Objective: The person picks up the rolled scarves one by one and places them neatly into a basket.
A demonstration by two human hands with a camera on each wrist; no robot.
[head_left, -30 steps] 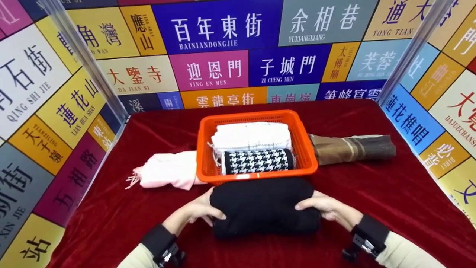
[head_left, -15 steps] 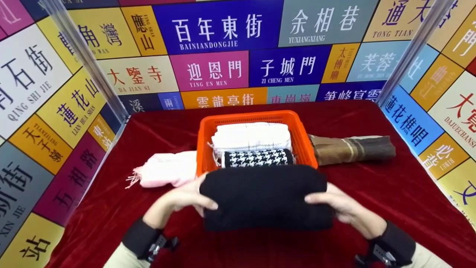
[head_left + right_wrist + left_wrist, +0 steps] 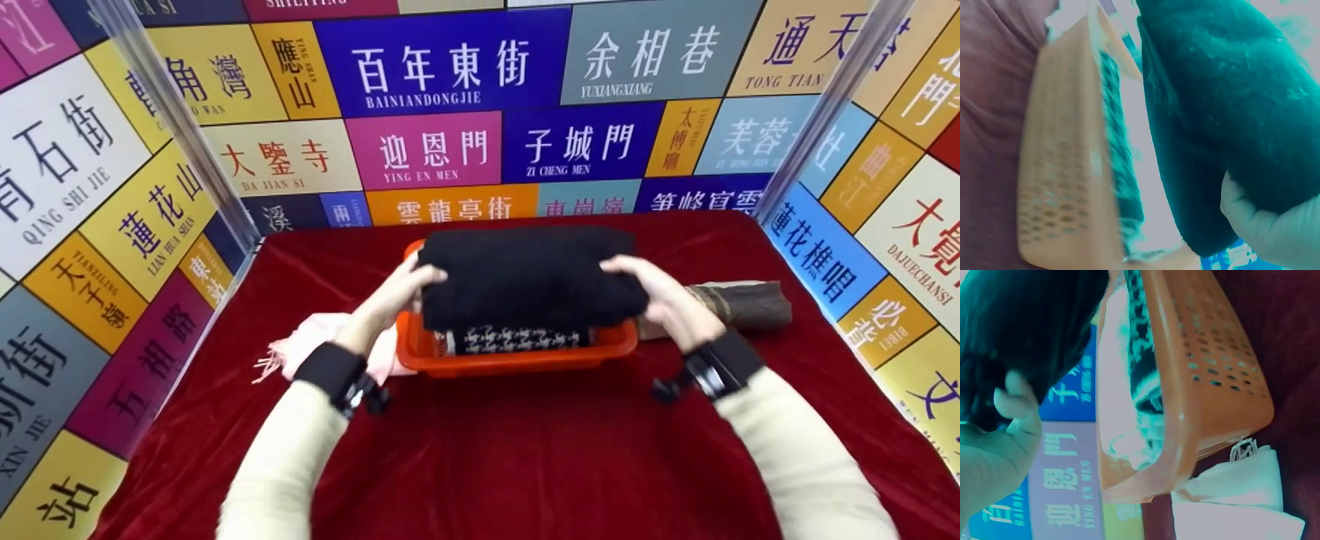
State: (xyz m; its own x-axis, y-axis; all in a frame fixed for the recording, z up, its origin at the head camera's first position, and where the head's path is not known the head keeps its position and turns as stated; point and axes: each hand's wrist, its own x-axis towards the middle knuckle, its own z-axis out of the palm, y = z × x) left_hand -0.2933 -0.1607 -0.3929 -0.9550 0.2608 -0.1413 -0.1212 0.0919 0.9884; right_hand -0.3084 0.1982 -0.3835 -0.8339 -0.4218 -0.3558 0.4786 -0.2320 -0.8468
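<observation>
Pale sleeves point(image 3: 281, 457) and black wristbands point(image 3: 724, 367) reach in over a red tablecloth point(image 3: 517, 442). The person's left hand point(image 3: 401, 291) and right hand point(image 3: 661, 294) each grip one end of a thick black cloth point(image 3: 529, 277), thumbs on the near side, holding it raised above an orange basket point(image 3: 517, 366). In the basket, a black-and-white patterned cloth point(image 3: 517, 340) lies nearer than a white cloth point(image 3: 1114, 377). A pink fringed cloth point(image 3: 311, 337) lies to the basket's left, a brown and grey cloth point(image 3: 750, 306) to its right. Behind stands a wall of coloured signs point(image 3: 442, 64).
</observation>
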